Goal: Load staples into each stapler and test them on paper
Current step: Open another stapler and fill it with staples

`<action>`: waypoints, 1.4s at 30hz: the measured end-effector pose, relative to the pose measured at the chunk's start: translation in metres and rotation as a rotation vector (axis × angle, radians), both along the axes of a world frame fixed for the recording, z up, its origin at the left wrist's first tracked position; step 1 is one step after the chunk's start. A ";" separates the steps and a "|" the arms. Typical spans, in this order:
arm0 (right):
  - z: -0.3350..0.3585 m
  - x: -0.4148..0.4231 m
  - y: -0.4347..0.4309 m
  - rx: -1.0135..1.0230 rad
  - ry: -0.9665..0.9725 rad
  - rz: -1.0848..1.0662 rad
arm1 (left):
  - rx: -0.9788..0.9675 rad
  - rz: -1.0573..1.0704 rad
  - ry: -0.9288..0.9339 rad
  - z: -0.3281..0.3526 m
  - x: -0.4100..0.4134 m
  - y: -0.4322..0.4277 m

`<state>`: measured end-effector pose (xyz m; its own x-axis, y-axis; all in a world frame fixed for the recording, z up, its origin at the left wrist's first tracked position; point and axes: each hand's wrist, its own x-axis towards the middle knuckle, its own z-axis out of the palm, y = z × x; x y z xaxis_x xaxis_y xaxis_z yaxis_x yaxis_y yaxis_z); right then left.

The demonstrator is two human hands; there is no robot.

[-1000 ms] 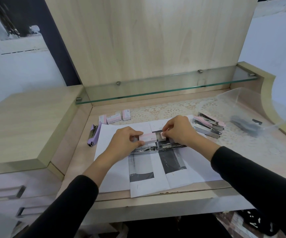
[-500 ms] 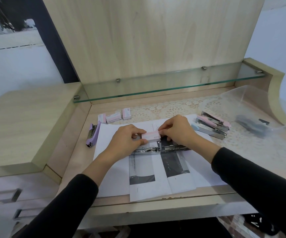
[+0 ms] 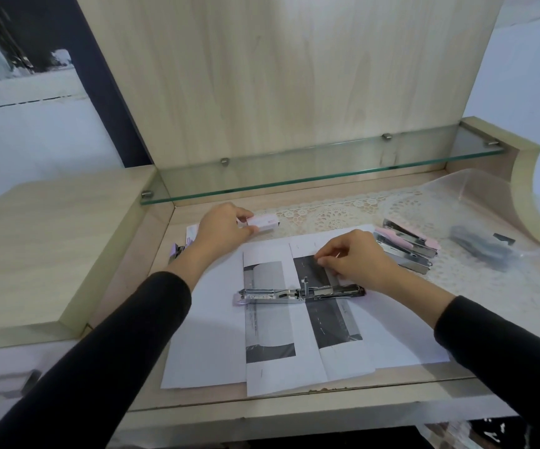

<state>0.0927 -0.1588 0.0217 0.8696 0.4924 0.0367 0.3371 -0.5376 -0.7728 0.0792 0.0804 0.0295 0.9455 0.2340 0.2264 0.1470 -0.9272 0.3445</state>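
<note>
Your left hand (image 3: 221, 226) grips 1 staple box (image 3: 262, 222) near the shelf (image 3: 310, 176); your right hand (image 3: 349, 259) pinches something thin above the opened stapler (image 3: 297, 292) on the paper (image 3: 203, 335).

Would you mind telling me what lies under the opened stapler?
The opened stapler rests on overlapping printed paper sheets, across a grey and a black print. Whatever is beneath the sheets is covered.

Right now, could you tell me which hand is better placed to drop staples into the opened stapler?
The right hand, probably. It hovers just behind the opened stapler, apparently pinching something thin. The left hand is off at the back, holding the staple box.
</note>
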 end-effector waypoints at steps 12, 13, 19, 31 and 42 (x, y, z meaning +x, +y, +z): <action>-0.003 -0.006 -0.019 0.037 -0.020 0.033 | 0.135 0.025 0.074 -0.011 0.017 -0.010; -0.003 -0.006 -0.020 0.036 -0.032 0.039 | 0.116 0.017 0.068 -0.011 0.015 -0.011; -0.003 -0.014 -0.029 0.009 -0.051 0.094 | -0.156 -0.100 -0.046 -0.004 -0.027 -0.043; -0.017 -0.030 -0.044 -0.134 -0.359 0.242 | -0.113 -0.270 -0.053 -0.040 -0.102 -0.094; -0.025 -0.041 -0.045 -0.165 -0.415 0.263 | -0.115 -0.235 -0.267 -0.052 -0.104 -0.097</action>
